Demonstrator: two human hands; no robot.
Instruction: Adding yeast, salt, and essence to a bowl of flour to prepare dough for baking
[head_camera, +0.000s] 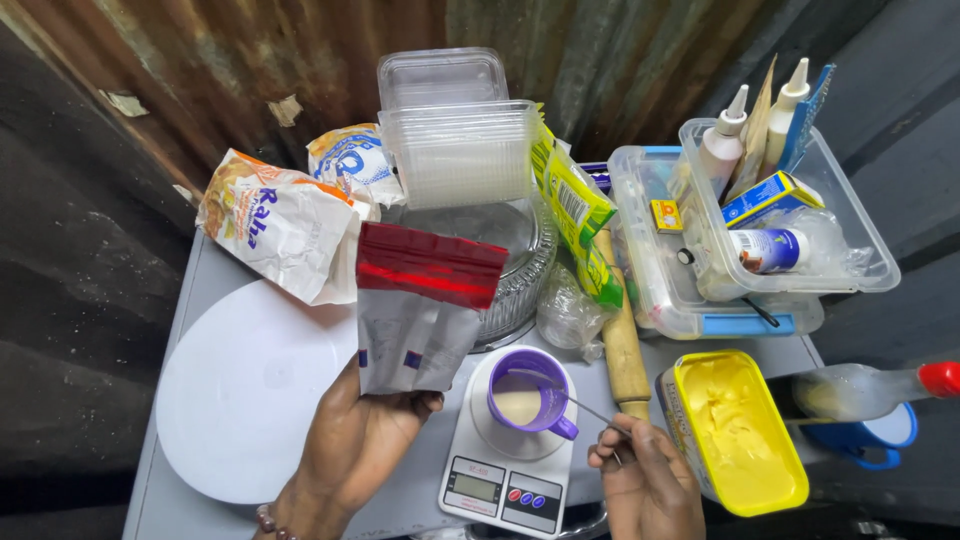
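Left hand (360, 440) raised over the grey table (190, 300), fingers curled and thumb pinching the lower corners of a clear zip pouch with a red seal strip (425, 300); small sachets show inside, and the pouch is held upright with the seal at top, likely so contents stay down. Right hand (645, 480) closed in a fingertip pinch on a thin metal spoon handle (570, 395), whose bowl end rests in the purple cup (530, 395), which holds pale powder or liquid, cannot tell which. Cup sits centred on a white digital kitchen scale (500, 470), probably for weighing. Just right of the scale lie a wooden rolling pin (622, 345) and an open yellow tub of margarine (745, 430). White round board (235, 390) to the left, flour bag (275, 225) behind it, stacked clear plastic containers (455, 140) at back, clear bin with squeeze bottles (770, 210) on the right.
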